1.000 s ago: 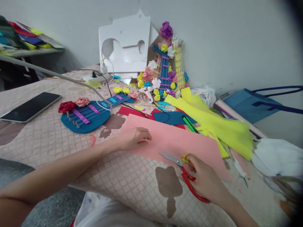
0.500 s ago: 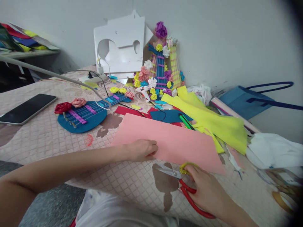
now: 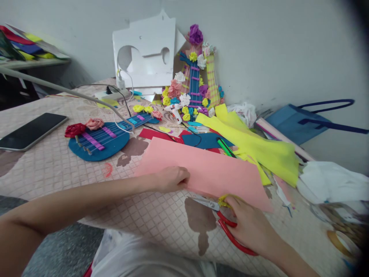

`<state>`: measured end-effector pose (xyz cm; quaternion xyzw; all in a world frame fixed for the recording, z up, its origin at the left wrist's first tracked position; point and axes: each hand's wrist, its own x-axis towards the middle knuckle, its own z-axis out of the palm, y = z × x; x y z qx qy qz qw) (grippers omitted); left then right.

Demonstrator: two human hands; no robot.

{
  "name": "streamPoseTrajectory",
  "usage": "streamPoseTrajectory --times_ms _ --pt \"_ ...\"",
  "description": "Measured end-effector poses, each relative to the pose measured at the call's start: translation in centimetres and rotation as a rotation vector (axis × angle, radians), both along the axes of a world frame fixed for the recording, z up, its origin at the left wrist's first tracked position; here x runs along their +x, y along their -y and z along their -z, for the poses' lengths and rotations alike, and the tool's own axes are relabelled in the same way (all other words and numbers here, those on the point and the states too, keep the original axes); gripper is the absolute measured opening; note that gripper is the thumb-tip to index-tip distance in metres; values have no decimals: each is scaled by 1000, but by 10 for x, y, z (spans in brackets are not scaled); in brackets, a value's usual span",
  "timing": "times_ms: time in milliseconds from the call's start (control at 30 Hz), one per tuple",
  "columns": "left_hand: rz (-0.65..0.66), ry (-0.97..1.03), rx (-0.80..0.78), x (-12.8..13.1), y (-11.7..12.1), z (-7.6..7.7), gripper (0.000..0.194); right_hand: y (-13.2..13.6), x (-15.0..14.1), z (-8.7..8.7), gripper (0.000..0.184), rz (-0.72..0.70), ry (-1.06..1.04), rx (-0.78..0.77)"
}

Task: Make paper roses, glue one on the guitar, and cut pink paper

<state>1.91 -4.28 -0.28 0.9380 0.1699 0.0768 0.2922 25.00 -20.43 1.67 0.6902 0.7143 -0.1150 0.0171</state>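
Observation:
A pink sheet of craft paper or felt [image 3: 213,169] lies at a slant across the middle of the table. My left hand [image 3: 172,179] is closed at its near edge, fingers and thumb pinching the sheet. In my right hand [image 3: 250,223] is a pair of scissors [image 3: 212,205] with red handles, one loop wrapped in yellow. Their blades point left, just below the sheet's near edge and close to my left fingertips. My right fingers pass through the handle loops, and the lower part of that grip is hidden.
Left of the sheet are a blue felt guitar [image 3: 100,144] and a phone [image 3: 33,130]. Behind it lie a glue gun [image 3: 174,113], a green cutter [image 3: 226,147] and yellow felt [image 3: 250,144]. A roll of tape [image 3: 343,243] sits at right. A pale cable tube [image 3: 66,87] crosses at left.
The whole view has shifted slightly. Both hands keep nearly the same places, the left still at the pink sheet's edge and the right still holding the scissors.

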Motion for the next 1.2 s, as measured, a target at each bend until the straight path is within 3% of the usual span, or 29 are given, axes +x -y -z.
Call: streamPoseTrajectory --times_ms 267,467,733,1000,1200 --pt "18 66 -28 -1 -4 1 7 -14 -10 -2 18 -22 32 42" --pt "7 150 49 -22 -20 -3 14 -22 -16 -1 23 -45 32 12" --pt "204 117 208 -52 -40 5 35 -30 -25 0 24 -67 45 9" --pt "258 44 162 -55 -48 13 40 -36 -35 -2 20 -100 28 21" --pt "253 108 123 -57 -47 19 43 -40 -39 0 20 -111 27 21"
